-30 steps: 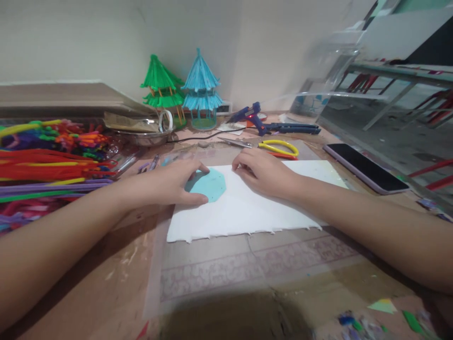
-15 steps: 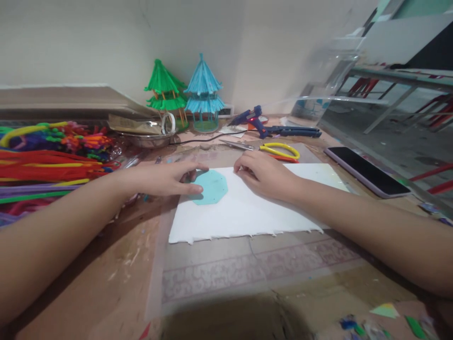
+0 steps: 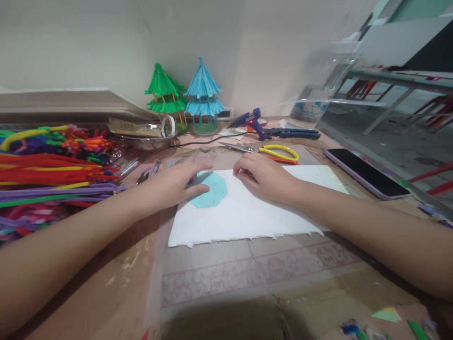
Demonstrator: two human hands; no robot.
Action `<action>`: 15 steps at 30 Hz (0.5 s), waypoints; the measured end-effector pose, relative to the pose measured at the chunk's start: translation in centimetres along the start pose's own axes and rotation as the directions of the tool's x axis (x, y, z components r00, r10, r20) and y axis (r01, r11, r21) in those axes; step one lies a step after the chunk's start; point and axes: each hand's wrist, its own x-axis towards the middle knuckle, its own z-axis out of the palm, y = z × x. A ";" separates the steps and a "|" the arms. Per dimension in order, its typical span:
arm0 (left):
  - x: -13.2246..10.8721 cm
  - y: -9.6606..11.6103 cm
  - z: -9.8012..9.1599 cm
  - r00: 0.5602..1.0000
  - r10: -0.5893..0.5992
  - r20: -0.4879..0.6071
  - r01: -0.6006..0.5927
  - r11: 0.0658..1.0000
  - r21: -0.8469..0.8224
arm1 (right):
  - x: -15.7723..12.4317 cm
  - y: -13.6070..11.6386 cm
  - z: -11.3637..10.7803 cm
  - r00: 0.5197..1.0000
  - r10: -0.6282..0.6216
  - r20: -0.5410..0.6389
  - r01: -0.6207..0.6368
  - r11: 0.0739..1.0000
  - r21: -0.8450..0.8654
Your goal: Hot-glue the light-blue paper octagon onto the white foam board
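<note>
A pale teal octagon [image 3: 214,191] lies flat near the left end of a white foam board [image 3: 240,219] with a ragged near edge. Over the octagon's left side rests my left hand [image 3: 177,185], thumb and index finger stretched apart. It covers part of the piece. My right hand [image 3: 260,174] lies at the board's far edge, its fingers curled together with the tips toward the octagon. Whatever those fingers might hold is hidden. Just beyond that hand are yellow-handled scissors [image 3: 279,151], their blades pointing left.
Colourful pipe cleaners [image 3: 53,165] lie in bunches at left. Along the wall stand green [image 3: 164,87] and blue [image 3: 203,89] pagoda models, then a glue gun [image 3: 255,120] with a cable. A phone [image 3: 366,172] lies at right; scraps [image 3: 387,314] lie at the near right.
My left hand has slid slightly right across the octagon, its thumb farther over it. The right hand stays nearly still. The view has tilted slightly.
</note>
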 end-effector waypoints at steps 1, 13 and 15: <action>0.0 0.0 0.2 0.996 0.091 -0.010 -0.091 0.995 0.043 | 0.0 0.0 0.0 1.000 -0.002 -0.001 0.002 1.000 -0.001; -0.5 0.0 1.1 0.947 0.317 0.054 -0.319 0.906 0.277 | 0.2 -0.3 0.2 1.000 0.007 -0.021 -0.007 1.000 0.007; -0.5 0.5 1.0 0.963 0.259 0.073 -0.269 0.909 0.318 | 0.2 -0.4 0.1 1.000 0.004 -0.022 -0.004 1.000 0.002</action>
